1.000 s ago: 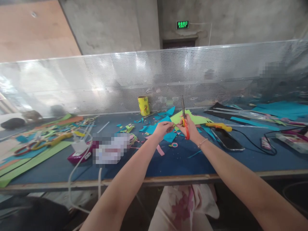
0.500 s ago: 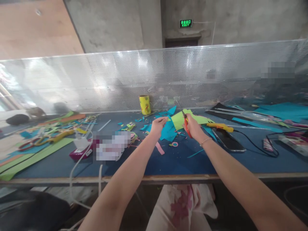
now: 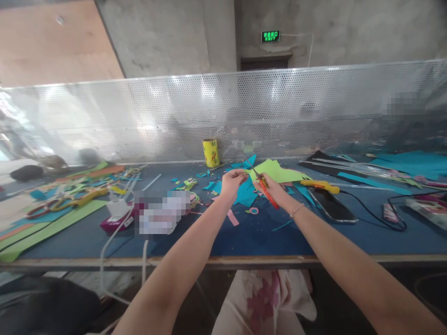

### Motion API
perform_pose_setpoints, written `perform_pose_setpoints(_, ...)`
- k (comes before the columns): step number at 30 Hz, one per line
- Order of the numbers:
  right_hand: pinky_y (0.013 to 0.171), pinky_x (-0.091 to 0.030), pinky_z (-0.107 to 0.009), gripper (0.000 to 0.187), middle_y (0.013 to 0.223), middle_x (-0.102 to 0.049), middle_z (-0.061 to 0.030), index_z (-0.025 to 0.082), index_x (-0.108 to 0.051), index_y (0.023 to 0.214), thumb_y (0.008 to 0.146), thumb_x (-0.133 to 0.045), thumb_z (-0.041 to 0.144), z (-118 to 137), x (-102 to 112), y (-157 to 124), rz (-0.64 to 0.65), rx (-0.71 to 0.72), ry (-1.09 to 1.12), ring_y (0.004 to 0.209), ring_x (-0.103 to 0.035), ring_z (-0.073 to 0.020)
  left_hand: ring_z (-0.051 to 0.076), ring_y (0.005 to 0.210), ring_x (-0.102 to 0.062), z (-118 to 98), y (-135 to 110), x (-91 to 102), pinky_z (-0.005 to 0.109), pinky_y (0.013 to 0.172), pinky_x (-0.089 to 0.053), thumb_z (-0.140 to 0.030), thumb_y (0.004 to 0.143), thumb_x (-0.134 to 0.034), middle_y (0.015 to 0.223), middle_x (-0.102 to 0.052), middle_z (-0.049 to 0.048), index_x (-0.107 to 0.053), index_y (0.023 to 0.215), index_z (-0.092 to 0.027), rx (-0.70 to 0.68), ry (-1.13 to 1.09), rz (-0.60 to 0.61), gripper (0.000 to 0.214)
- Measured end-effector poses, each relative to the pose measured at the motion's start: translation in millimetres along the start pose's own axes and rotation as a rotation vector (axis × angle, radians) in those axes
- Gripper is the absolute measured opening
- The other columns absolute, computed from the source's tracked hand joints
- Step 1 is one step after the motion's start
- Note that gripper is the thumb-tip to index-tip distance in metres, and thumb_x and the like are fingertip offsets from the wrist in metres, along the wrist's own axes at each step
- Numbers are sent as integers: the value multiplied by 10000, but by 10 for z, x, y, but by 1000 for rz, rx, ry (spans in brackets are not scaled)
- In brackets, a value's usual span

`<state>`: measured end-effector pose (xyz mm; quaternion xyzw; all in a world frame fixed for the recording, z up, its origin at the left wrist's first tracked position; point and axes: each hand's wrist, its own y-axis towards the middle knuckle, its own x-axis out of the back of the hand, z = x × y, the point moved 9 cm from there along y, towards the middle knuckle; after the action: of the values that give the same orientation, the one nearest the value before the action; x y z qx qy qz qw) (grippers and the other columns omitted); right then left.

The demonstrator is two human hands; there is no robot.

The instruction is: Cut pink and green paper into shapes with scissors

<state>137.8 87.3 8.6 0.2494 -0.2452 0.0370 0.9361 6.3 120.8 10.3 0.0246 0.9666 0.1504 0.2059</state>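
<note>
My right hand (image 3: 270,188) is wrapped round a pair of scissors (image 3: 269,196) with orange-red handles. Their blades point up and left, towards the fingertips of my left hand (image 3: 233,182). That hand is closed in a pinch on what looks like a small piece of green paper (image 3: 247,171), mostly hidden by the fingers. Under and behind both hands lie blue paper (image 3: 246,196) and a larger light green sheet (image 3: 277,171). A pink paper strip (image 3: 232,217) and a small pink ring (image 3: 253,211) rest on the table nearer me.
A yellow roll (image 3: 211,152) stands by the perforated metal screen (image 3: 167,116). At right are a yellow-handled corded tool (image 3: 319,186) and a phone (image 3: 333,204). To the left are a purple power strip (image 3: 117,223), yellow scissors (image 3: 89,196) and many paper scraps.
My right hand has moved left with the scissors, bringing the blades off the green sheet and close to my left fingertips. My left hand has shifted only slightly.
</note>
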Motion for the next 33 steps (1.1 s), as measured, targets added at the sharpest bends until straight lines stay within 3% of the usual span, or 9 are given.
perform_pose_setpoints(7,560,-409,-249,276,637,-491,39,203,-419,857,759,-460,457,9,-68,-2,47,58,-25,572,-494,-109,81,614,-574,-91,35,96,255,712,-464,-185,569,-683,595,-583,-24,-579,670,-153,-8,-194,-63,148)
perform_pose_setpoints(17,489,-386,-251,292,576,-461,39,210,-421,795,754,-451,498,12,-148,17,54,65,2,507,-446,-112,81,589,-552,-69,-21,7,253,675,-465,-233,566,-683,607,-588,-14,-599,666,-147,-24,-47,-46,156)
perform_pose_setpoints(23,518,-403,-252,278,602,-453,40,219,-408,798,756,-462,488,64,-119,-18,45,76,41,548,-458,-111,85,603,-553,-119,2,104,245,669,-459,-245,572,-679,584,-570,-15,-585,658,-150,-54,-37,-128,158)
perform_pose_setpoints(33,533,-424,-282,293,596,-440,34,223,-403,795,778,-416,515,31,-163,-9,69,88,-5,538,-455,-122,88,576,-544,-108,-29,-15,270,671,-464,-260,540,-700,601,-594,-6,-604,643,-142,-42,35,-26,184)
